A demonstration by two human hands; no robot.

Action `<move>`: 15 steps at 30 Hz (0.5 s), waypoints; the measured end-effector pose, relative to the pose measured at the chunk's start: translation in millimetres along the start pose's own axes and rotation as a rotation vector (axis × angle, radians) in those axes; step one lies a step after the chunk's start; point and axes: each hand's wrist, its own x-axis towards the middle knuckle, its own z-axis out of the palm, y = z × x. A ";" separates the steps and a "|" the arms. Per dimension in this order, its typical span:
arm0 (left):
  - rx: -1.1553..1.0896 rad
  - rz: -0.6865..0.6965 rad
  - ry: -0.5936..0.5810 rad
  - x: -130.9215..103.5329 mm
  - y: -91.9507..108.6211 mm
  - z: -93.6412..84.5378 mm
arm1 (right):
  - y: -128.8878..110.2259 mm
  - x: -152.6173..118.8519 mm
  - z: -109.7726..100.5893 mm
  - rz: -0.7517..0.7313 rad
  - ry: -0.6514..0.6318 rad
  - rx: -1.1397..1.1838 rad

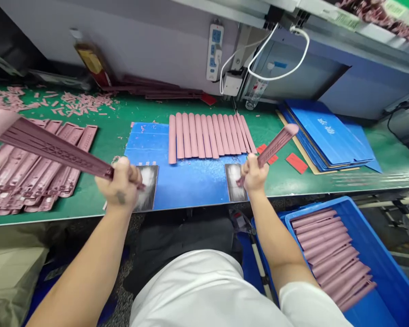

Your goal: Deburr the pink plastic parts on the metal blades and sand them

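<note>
My left hand (120, 184) is closed around one end of a long pink plastic strip (54, 144), which slants up to the left with its ribbed inner side showing. In my right hand (254, 173) is a similar pink strip (277, 144), tilted up to the right. Both hands are above the front part of the bench, each over a dark pad with a worn whitish surface: the left pad (152, 186) and the right pad (232, 175). Between and beyond them, a row of pink strips (204, 136) lies rounded side up on a blue sheet (191, 186).
Loose pink strips (37, 177) are piled at the left, with pink scraps (78, 103) behind. Blue boards (327, 131) are stacked at the right. A blue bin (388, 268) of strips stands below the bench's right side. A power strip (214, 52) hangs on the wall.
</note>
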 end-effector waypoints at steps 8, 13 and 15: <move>0.058 -0.117 -0.014 14.0 -3.1 2.0 | 4.9 6.4 0.3 0.022 -0.020 -0.010; 0.023 -0.109 -0.010 17.7 -1.7 -3.3 | 8.1 19.7 6.3 0.027 0.026 -0.016; 0.040 -0.156 -0.035 22.8 -3.5 -5.1 | 8.1 23.6 7.0 0.081 -0.042 -0.050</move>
